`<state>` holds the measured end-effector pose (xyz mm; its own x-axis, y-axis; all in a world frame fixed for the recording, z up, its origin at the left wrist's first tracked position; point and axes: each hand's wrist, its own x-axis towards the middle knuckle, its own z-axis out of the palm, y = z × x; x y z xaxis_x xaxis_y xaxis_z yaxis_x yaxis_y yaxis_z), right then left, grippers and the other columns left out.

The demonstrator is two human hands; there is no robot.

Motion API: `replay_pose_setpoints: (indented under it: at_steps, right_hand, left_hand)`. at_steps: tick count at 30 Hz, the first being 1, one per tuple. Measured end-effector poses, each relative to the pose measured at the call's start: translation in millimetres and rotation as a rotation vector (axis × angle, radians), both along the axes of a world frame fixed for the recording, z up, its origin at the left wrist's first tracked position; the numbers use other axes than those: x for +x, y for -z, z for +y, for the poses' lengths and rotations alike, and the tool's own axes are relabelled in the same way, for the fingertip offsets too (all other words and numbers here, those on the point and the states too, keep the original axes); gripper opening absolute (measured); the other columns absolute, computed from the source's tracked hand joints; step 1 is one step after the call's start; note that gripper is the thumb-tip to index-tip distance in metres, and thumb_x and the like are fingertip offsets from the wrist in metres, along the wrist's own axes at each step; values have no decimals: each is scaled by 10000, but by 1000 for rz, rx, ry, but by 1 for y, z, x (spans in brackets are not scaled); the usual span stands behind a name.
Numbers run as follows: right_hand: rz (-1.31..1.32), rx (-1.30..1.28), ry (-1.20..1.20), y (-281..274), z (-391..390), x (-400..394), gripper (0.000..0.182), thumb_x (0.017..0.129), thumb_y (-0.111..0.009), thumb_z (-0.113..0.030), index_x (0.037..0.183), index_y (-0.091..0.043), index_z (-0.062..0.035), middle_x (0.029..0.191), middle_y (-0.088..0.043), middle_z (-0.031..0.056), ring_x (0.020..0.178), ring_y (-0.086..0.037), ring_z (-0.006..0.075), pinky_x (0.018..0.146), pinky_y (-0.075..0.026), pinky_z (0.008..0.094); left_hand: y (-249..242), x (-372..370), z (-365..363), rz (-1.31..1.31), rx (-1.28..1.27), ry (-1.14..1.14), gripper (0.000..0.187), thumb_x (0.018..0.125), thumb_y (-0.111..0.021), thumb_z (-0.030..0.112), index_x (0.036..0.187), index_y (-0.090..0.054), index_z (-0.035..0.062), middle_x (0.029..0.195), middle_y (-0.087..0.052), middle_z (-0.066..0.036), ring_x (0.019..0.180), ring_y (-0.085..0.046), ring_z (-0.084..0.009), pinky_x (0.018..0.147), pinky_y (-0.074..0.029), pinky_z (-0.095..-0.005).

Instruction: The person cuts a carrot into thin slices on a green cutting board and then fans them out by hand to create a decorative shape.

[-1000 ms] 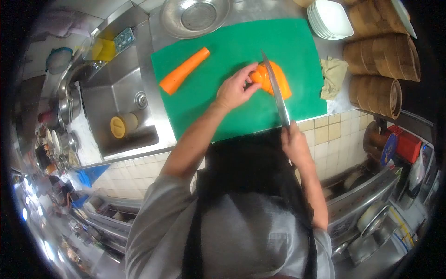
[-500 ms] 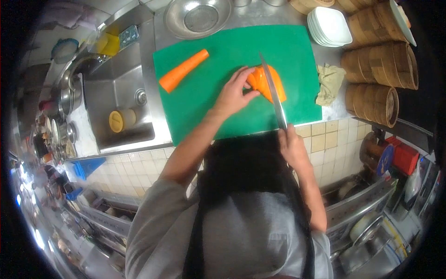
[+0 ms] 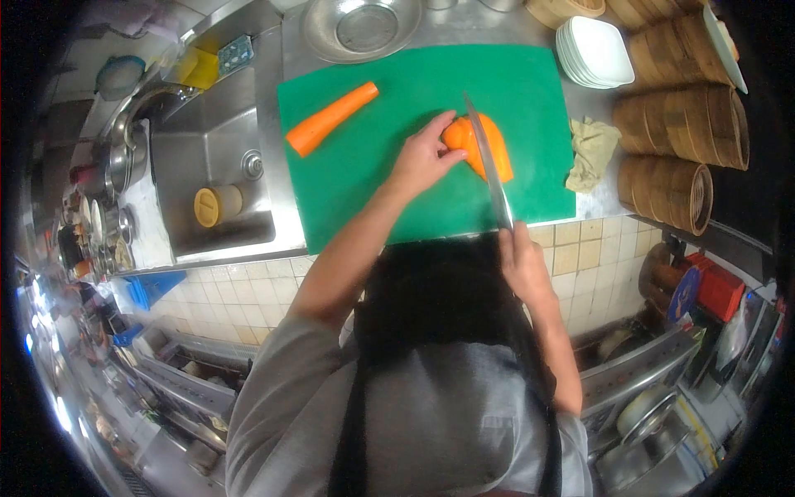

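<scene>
Pinching its left end between thumb and fingertips, the left hand [image 3: 424, 159] is part-closed around the cut carrot [image 3: 497, 153], the fingers slightly spread. Opposite, the right hand [image 3: 523, 261] is wrapped firmly about the handle of the knife [image 3: 498, 184], whose blade lies across the cut carrot, tip pointing away from the body. Whether the edge has gone through cannot be told.

The cut carrot sits right of centre on the green board [image 3: 389, 190]. It looks light and stiff, probably wet and slick on its cut faces, and its thin slices could snap or slide apart. The best hold seems to be the rounded left end, from above, fingertips tucked back from the steel.

Farther left on the board lies a carrot [image 3: 331, 120], well apart from the blade. Beyond the far edge stands a bowl [image 3: 331, 41]; past the right edge are plates [image 3: 598, 50], a crumpled cloth [image 3: 592, 153] and steamers [image 3: 679, 124]. To the left is the sink [image 3: 199, 141], with a tub [image 3: 217, 205] in it. The knife itself is the chief obstacle, blocking the cut carrot's right side.
</scene>
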<state>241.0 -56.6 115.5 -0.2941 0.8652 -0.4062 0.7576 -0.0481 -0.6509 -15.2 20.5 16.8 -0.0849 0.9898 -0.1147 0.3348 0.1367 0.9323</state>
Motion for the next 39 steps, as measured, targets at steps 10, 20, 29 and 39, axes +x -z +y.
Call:
replay_pose_setpoints:
  at_steps: [10, 20, 29, 39]
  right_hand:
    - [-28, 3, -2, 0, -1, -2, 176, 1106, -534, -185, 1131, -490, -15, 833, -667, 379, 848, -648, 597, 671, -500, 646]
    - [-48, 12, -37, -11, 2, -7, 166, 1091, -542, -156, 1131, -496, -2, 792, -656, 372, 802, -649, 589, 659, -495, 653]
    - [-84, -18, -60, -16, 1, -13, 162, 1084, -539, -146, 1127, -505, 6, 779, -648, 378, 807, -651, 586, 670, -500, 652]
    - [14, 29, -129, -2, 0, -3, 173, 1084, -526, -140, 1057, -491, 28, 795, -644, 384, 745, -637, 590, 623, -505, 628]
  left_hand:
    - [17, -7, -12, -96, 155, -135, 418, 940, -796, 124, 1330, -669, 45, 1156, -750, -115, 826, -745, -161, 734, -601, -304]
    - [20, -8, -10, 1, 211, -147, 222, 957, -784, 121, 1159, -753, 33, 1023, -769, -94, 846, -756, -159, 749, -614, -293]
    - [23, -9, -10, -17, 185, -135, 261, 954, -789, 124, 1183, -732, 14, 1058, -775, -95, 896, -768, -167, 777, -625, -300]
    - [24, -10, -8, -37, 175, -87, 255, 952, -787, 108, 1184, -729, 18, 1057, -761, -104, 936, -771, -179, 799, -629, -307]
